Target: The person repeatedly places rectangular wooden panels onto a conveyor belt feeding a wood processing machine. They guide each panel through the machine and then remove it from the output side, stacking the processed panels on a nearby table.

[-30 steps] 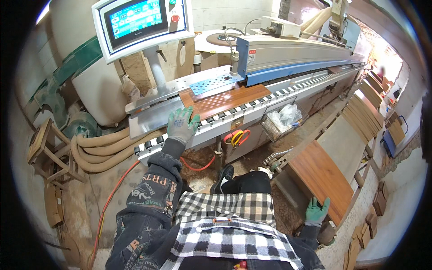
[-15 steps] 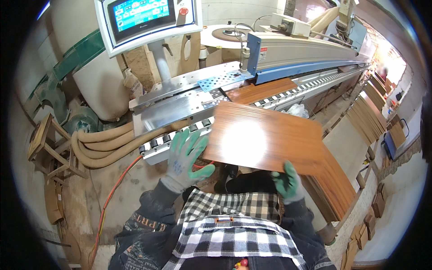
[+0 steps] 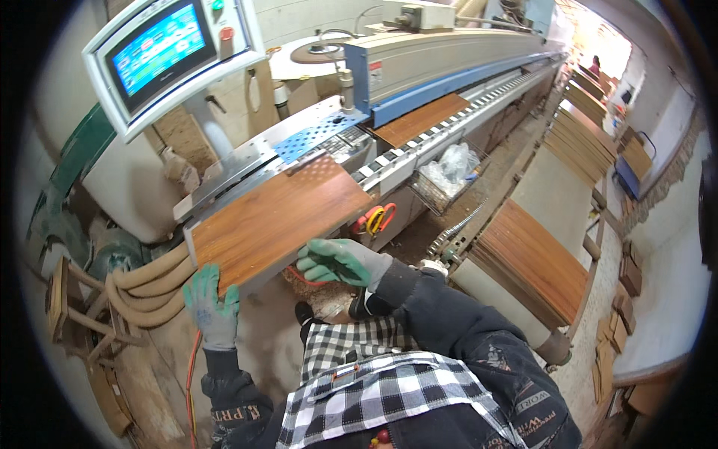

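A wood-grain board (image 3: 280, 224) lies on the metal infeed table of a long machine, its near edge toward me. My left hand (image 3: 213, 307), in a grey and green glove, rests at the board's near left corner with fingers stretched out and thumb apart. Close by the near edge is my right hand (image 3: 344, 263), gloved alike, its fingers extended and not wrapped round anything; whether it touches the edge I cannot tell. Further along, another wood-grain board (image 3: 422, 120) lies on the machine's track beside the blue beam.
To the right, a stack of wood-grain boards (image 3: 532, 258) sits on a roller conveyor (image 3: 553, 191). A control screen (image 3: 161, 56) stands at the upper left. Scissors (image 3: 378, 219) and a wire basket with clear plastic (image 3: 452, 170) hang at the machine's side. Thick hoses (image 3: 146, 295) curl at left.
The board has moved left from in front of me and down onto the infeed table. My left hand went left to its corner; my right hand moved left and up from near the stack.
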A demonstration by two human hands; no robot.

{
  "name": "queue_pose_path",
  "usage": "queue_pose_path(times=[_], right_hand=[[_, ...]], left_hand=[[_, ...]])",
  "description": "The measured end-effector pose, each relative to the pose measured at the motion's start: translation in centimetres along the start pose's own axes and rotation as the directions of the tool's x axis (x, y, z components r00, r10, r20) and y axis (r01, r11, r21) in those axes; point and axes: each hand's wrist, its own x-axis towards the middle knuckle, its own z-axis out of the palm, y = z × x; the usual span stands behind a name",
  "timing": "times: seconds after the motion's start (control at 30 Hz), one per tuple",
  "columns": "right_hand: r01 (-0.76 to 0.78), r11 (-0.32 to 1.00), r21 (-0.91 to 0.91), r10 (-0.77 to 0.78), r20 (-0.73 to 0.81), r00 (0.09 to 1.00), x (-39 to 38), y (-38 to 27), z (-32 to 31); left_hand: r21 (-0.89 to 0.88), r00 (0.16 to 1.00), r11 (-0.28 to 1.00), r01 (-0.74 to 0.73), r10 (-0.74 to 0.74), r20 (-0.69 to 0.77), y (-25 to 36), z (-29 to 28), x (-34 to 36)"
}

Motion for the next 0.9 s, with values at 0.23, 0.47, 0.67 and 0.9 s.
queue_pose_path(times=[0.23, 0.47, 0.67, 0.9], right_hand=[[0.276, 0.855, -0.439, -0.457, -0.385, 0.802, -10.7, -8.6, -8.4], [0.154, 0.737, -0.658, -0.676, -0.717, 0.170, -18.7, -19.0, -27.0], [-0.912, 0.018, -0.410, -0.748, -0.611, 0.260, -14.3, -23.7, -25.9], [-0.955, -0.106, -0.276, -0.665, -0.695, 0.274, -12.4, -23.2, -32.2]], left_hand=[[-0.064, 0.999, 0.997, 0.038, -0.039, -0.022, -0.5, 2.9, 4.1], [-0.043, 0.991, 0.996, -0.078, 0.073, -0.115, -0.4, 4.7, 5.2], [-0.085, 0.995, 0.996, -0.012, 0.003, -0.104, 0.2, 3.9, 4.4], [-0.259, 0.983, 0.959, -0.119, 0.077, -0.167, 8.4, 1.6, 6.5]])
